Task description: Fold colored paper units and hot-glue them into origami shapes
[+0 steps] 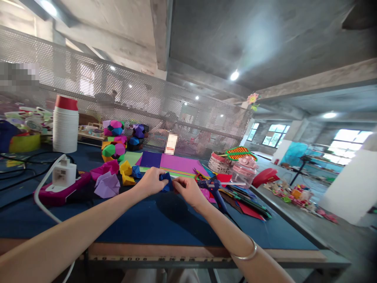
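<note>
Fingers [163,181] of the left hand [151,181] and the right hand [187,190] pinch a small folded piece of blue paper [166,182] between them, held just above the blue worktop [141,220] — it lies directly between both hands, nearer the left thumb, its longer side running roughly left to right. The paper looks matte, creased and angular. Just right of the right hand lies a blue glue gun [212,187]; behind are flat purple card sheets [173,162], and to the left faceted paper modules [107,185] — crisp, pleated, lilac and pink
</note>
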`<action>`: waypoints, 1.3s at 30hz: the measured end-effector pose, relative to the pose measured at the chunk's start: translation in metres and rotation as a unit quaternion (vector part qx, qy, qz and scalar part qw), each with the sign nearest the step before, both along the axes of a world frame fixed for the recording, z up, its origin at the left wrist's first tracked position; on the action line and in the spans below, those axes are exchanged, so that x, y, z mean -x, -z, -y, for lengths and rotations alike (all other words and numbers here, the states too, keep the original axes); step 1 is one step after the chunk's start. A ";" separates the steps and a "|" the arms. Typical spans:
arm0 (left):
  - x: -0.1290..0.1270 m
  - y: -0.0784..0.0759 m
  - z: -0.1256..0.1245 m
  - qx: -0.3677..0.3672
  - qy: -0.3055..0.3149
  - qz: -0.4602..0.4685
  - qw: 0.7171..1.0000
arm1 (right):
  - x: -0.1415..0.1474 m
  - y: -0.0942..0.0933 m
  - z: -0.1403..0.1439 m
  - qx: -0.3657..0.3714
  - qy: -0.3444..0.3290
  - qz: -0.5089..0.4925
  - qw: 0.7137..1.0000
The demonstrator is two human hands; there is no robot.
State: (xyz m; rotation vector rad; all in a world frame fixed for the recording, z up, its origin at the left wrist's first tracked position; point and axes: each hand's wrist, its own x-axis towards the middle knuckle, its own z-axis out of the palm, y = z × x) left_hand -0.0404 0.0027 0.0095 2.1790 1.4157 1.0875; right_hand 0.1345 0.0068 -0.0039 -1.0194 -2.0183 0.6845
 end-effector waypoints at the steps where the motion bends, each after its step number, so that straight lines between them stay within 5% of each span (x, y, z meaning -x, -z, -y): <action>1: 0.000 0.000 0.000 -0.002 -0.004 -0.005 1.000 | 0.000 0.000 0.001 -0.007 0.003 0.005 1.000; 11: -0.001 0.003 -0.004 -0.019 -0.006 -0.010 1.000 | 0.001 0.001 0.005 -0.094 0.060 0.050 0.993; 20: 0.005 0.009 -0.016 -0.027 -0.013 0.095 0.995 | 0.003 0.008 0.000 0.030 0.043 -0.042 0.998; 31: -0.002 0.012 -0.014 -0.031 0.053 0.185 0.981 | 0.008 0.012 0.010 0.027 -0.034 0.027 0.999; 39: -0.004 0.016 -0.014 0.004 0.070 0.179 0.981 | 0.005 0.012 0.002 -0.026 0.034 0.037 0.998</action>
